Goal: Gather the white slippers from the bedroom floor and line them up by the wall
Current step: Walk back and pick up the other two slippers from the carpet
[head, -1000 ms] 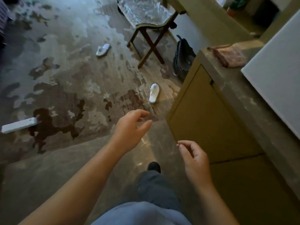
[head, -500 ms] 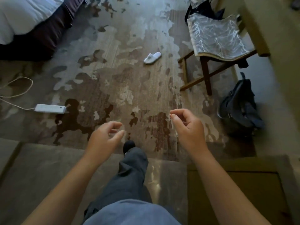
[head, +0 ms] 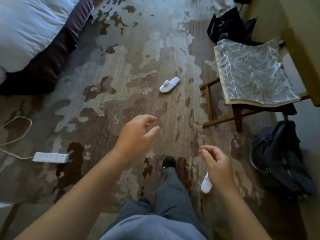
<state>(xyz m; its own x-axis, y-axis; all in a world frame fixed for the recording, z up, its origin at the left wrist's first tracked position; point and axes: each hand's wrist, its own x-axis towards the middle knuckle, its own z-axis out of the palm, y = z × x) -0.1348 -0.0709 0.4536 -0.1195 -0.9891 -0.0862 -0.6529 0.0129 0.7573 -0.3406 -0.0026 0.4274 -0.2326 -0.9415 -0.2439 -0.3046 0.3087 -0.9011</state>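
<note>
One white slipper (head: pixel 169 84) lies on the patterned carpet ahead of me, in the middle of the floor. A second white slipper (head: pixel 206 184) lies near my feet, partly hidden behind my right hand (head: pixel 217 166). That hand hovers above it with fingers loosely curled and holds nothing. My left hand (head: pixel 136 133) is stretched forward over the carpet, fingers apart and empty, well short of the far slipper.
A bed (head: pixel 31 35) with white bedding fills the upper left. A white power strip (head: pixel 51 157) with its cord lies at the left. A folding stool (head: pixel 251 75) with a patterned cushion, a black bag (head: pixel 226 25) and a dark backpack (head: pixel 280 156) stand on the right.
I have stepped forward and the view has shifted, so the far slipper is closer. The near slipper now shows below my right hand. My left hand has reached further forward.
</note>
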